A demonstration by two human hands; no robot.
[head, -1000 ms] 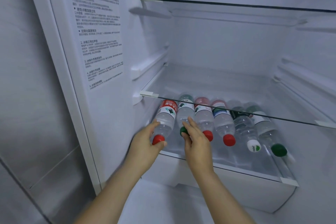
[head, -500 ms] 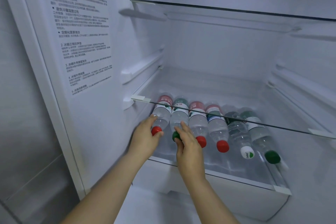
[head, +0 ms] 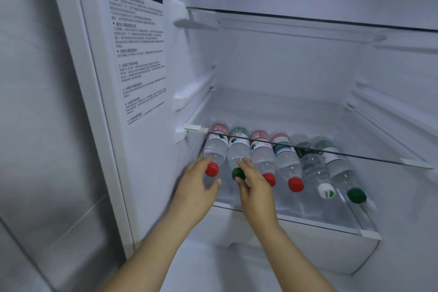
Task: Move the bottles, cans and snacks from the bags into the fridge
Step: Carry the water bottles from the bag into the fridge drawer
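Several clear water bottles lie side by side on a glass shelf (head: 315,221) low in the open fridge, caps toward me. My left hand (head: 196,187) curls loosely around the red cap of the leftmost bottle (head: 215,149), with the thumb slightly off it. My right hand (head: 257,189) reaches beside the green-capped second bottle (head: 238,153). Its thumb tip is at the cap and its fingers are stretched out along the red-capped third bottle (head: 262,156). Neither hand grips anything. No bags are in view.
A glass shelf (head: 343,153) spans the fridge just above the bottles, and another glass shelf (head: 308,20) sits higher up. A white drawer (head: 320,251) is under the bottle shelf. The left inner wall carries a printed label (head: 139,54).
My left thumb has lifted off the red cap and both hands have loosened. The bottles lie as before. My view has shifted slightly.
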